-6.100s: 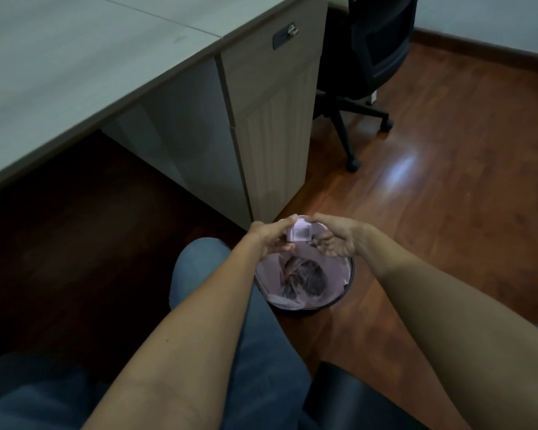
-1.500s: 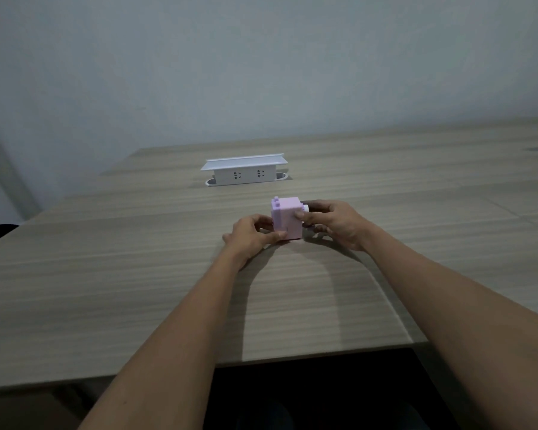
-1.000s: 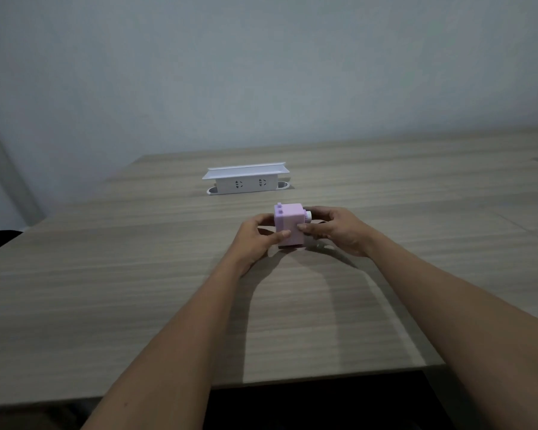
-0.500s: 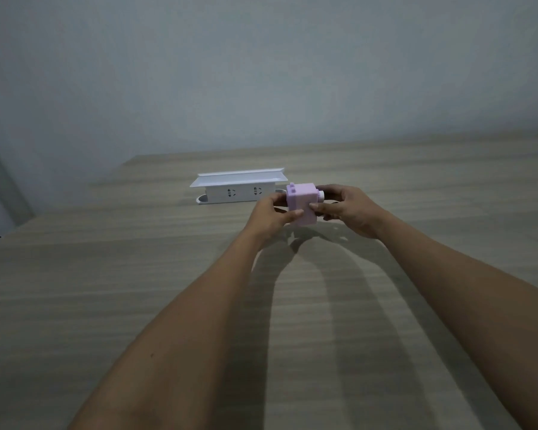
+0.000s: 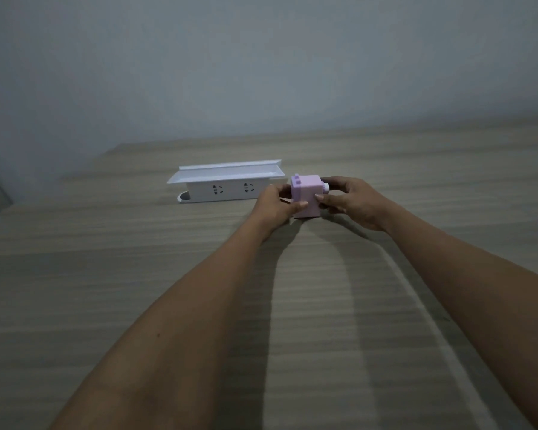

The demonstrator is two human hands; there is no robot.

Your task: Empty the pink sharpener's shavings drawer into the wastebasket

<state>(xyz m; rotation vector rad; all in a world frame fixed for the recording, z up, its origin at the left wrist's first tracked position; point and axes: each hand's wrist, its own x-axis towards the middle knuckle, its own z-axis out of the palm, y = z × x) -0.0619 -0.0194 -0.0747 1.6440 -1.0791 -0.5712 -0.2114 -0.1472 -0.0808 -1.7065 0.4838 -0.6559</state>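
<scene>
pink sharpener [image 5: 306, 197] upright on worktop [image 5: 137, 274], just right of socket box [image 5: 227, 184] | left hand [image 5: 275, 206] and right hand [image 5: 353, 201] fingers pinching its sides, likely steadying it | wastebasket unseen

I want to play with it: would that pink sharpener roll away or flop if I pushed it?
Probably not. The pink sharpener looks boxy with flat sides, so it should slide, not roll. It keeps its shape between both hands, so likely stiff plastic.

No readable text, neither on pink sharpener [image 5: 305, 195] (plain), nor socket box [image 5: 227, 184]
</scene>
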